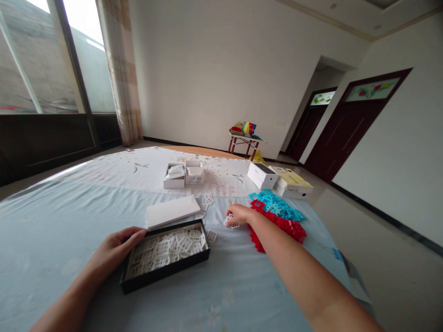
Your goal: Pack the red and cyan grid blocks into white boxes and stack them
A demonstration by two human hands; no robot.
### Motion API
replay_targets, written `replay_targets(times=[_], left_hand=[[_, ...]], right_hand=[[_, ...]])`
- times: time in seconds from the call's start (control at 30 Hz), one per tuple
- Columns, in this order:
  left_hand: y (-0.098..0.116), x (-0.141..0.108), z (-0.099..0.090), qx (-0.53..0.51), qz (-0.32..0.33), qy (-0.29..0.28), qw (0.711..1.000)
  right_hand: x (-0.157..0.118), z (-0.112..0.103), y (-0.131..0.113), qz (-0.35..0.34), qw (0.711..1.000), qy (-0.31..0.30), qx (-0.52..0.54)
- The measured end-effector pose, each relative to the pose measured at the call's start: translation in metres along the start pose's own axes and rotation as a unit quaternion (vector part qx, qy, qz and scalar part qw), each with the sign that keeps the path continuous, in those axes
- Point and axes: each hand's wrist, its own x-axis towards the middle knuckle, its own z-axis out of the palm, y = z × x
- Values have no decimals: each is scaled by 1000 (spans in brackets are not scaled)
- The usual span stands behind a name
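A shallow black box (166,268) full of white lattice pieces (166,249) lies on the cloth in front of me. My left hand (121,242) grips its far left corner, the thumb along the rim. To the right of the box, my right hand (236,214) is closed on a white lattice piece (229,220) just over the cloth. Several more loose white pieces (212,235) lie between that hand and the box. Beside my right wrist is a heap of red plastic pieces (277,226), with blue ones (277,205) behind it.
A white lid (173,211) lies behind the black box. Two small open white boxes (174,182) stand farther back. At the far right are a white box with a dark top (261,177) and a yellow-and-white box (292,182). A patterned cloth (69,221) covers the table.
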Motion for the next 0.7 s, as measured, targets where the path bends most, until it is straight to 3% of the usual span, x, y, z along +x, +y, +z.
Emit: replay_targets(times=[0.17,0.27,0.4,0.5,0.6,0.7], left_hand=[[1,0,0,1,3,-3,1000],[3,-2,1,1,-2,-4,1000],[4,-3,1,-2,-4,3,1000],[3,-2,1,1,-5,4,1000],[4,-2,2,-5,-4,3,1000],[5,-3,2,-10,0,6,1000]], right_hand=[[-8,-7,-13,-31,998,27,48],[-16,-18,-35,-56,988,51,134],[-30,-26,-85,-155,917,27,367],[-35,-24,-112,-208,889,-13,407],[-32,-19,-110,-189,917,42,349],[-25,-10,-87,-126,958,103,235]])
